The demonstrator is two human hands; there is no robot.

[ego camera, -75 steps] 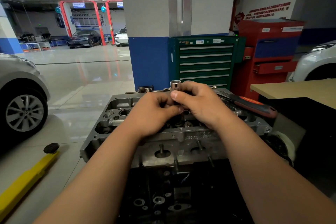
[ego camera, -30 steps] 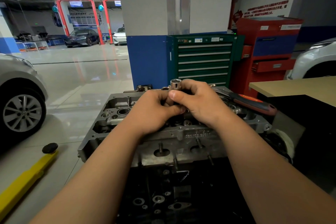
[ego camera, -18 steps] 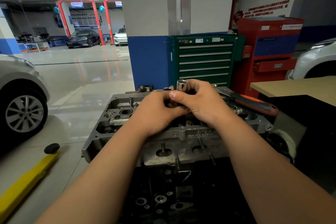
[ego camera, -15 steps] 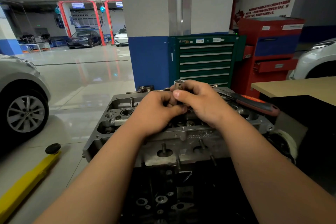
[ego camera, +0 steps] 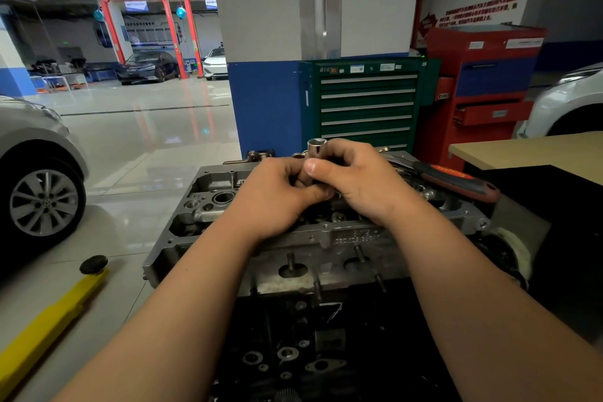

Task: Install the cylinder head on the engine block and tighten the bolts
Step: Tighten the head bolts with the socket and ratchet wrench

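The right hand (ego camera: pixel 359 179) pinches an upright socket (ego camera: pixel 317 144) just under its open top, and the left hand (ego camera: pixel 277 196) curls round its lower part. Directly below the grip, the cylinder head (ego camera: pixel 326 238) sits on the engine block (ego camera: pixel 326 336). The bolt is hidden under the fingers. A tilted socket could slip off it or start it cross-threaded. A stray elbow might knock the ratchet (ego camera: pixel 456 181) lying right of the grip.

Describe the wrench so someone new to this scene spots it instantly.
Find the grey cylinder head at centre frame, in front of the green drawer cabinet. The wrench lies across its right end, just beyond the right hand. Its red-and-black grip sets it apart from the bare silver socket held between that hand and the left hand.
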